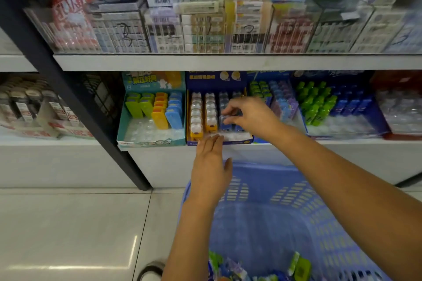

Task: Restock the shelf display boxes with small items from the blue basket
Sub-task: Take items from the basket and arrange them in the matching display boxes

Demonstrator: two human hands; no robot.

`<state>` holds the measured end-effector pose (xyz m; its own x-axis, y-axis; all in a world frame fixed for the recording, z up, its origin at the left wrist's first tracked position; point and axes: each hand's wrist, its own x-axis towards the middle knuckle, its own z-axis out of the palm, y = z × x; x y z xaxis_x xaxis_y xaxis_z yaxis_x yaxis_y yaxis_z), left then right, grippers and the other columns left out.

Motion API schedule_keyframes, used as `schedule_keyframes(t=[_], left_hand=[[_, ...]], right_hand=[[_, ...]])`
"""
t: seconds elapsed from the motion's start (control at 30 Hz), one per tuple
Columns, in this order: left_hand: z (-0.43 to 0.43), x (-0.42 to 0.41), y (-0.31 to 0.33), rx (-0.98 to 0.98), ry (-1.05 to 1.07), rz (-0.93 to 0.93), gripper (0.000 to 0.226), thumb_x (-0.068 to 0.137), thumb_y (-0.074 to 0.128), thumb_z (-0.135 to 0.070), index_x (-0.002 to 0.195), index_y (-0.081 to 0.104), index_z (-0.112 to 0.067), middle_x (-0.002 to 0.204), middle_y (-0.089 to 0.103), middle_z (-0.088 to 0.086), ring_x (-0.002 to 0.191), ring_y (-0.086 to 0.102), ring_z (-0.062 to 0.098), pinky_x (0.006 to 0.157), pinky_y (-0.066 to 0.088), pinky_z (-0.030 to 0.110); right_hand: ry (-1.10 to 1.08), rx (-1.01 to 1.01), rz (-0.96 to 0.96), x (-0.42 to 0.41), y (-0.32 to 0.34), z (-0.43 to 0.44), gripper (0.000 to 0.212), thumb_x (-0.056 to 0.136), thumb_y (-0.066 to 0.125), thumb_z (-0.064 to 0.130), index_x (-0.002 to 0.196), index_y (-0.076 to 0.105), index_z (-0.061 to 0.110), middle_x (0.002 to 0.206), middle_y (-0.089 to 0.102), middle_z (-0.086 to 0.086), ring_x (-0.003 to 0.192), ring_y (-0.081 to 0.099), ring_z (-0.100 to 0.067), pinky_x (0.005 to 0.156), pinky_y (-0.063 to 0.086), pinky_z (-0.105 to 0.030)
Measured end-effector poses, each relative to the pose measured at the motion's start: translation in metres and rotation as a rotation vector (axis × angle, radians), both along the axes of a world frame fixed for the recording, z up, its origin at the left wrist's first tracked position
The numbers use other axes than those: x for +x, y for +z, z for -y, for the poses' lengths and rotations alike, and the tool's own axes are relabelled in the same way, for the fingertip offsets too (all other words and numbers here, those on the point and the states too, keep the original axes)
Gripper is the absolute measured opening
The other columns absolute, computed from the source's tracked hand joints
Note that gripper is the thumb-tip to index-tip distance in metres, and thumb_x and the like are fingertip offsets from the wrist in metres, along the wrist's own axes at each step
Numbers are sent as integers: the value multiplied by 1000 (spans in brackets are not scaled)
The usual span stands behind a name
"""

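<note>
1. The right hand pinches a small blue item and sets it in the blue box, in a row beside the yellow ones.
2. The left hand is flat and holds nothing, just below the box's front.
3. The box has room at the front.
4. The basket below the box has more items, so I think the job is not done.

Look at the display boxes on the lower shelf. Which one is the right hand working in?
The dark blue display box with orange and blue rows, second from the left. The right hand pinches an item in its blue rows; the teal box beside it is untouched.
</note>
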<state>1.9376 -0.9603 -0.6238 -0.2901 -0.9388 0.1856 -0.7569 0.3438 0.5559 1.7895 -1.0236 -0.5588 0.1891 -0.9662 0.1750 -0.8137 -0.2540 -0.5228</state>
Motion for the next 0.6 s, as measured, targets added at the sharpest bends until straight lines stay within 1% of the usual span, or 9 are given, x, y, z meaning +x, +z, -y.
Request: schedule_keyframes(t=[0.1,0.2,0.3,0.37,0.43,0.5,0.53,0.57,0.6], left_hand=[[0,0,-1,-4,-2,-10,55,92,56,-23,142,37,-10,147,37,4,140,24,20,116,18,27],[1,1,-1,9,-9,-5,55,93,56,-23,143,37,-10,147,37,4,139,25,21,116,22,29],[0,0,2,29,-19,14,57,94,55,-24,144,35,-9,150,34,5,141,23,21,116,21,28],[-5,-2,7,18,-12,-58,52,94,54,-21,142,39,-8,149,36,6,140,27,20,112,23,25],[-15,-7,8,-39,2,-170,41,94,54,-17,134,49,-9,140,47,6,131,39,21,104,31,24],[-26,-15,2,-9,-19,-222,30,93,53,-14,122,58,-11,124,59,7,115,54,23,92,41,26],[-32,-21,-5,67,-49,-212,27,92,52,-13,118,60,-11,117,64,8,107,59,24,88,45,29],[-37,-29,-14,169,-92,-156,26,92,52,-12,116,61,-10,113,66,11,104,61,27,86,48,32],[-42,-37,-27,271,-146,-51,27,91,52,-12,116,61,-10,112,67,13,104,62,29,86,48,34]], right_hand=[[-27,-86,-16,0,-6,-2,22,75,77,15,94,73,5,99,65,-11,99,55,-24,85,43,-30],[-92,-135,-35,0,-12,-9,25,75,76,17,95,73,3,98,62,-14,102,48,-30,88,39,-35],[-75,-132,-163,4,-3,-9,28,81,71,23,103,72,7,109,60,-12,110,44,-28,93,36,-37],[-36,-154,-251,4,2,-16,30,85,66,26,111,68,11,117,54,-10,111,43,-26,96,37,-37],[-17,-156,-190,-4,0,-36,31,87,65,26,115,64,13,116,49,-6,99,46,-17,88,40,-30],[-12,-88,-73,-21,-13,-64,22,85,66,23,105,63,15,100,51,2,79,45,-7,75,41,-26],[-3,-17,-70,-33,-26,-80,19,83,67,19,100,64,15,92,55,3,75,47,-8,74,44,-28],[3,99,-123,-45,-44,-95,20,80,68,16,100,65,15,90,60,1,77,53,-12,77,46,-31],[10,247,-213,-57,-66,-111,27,77,69,14,104,64,15,96,64,-3,87,59,-18,81,46,-31]])
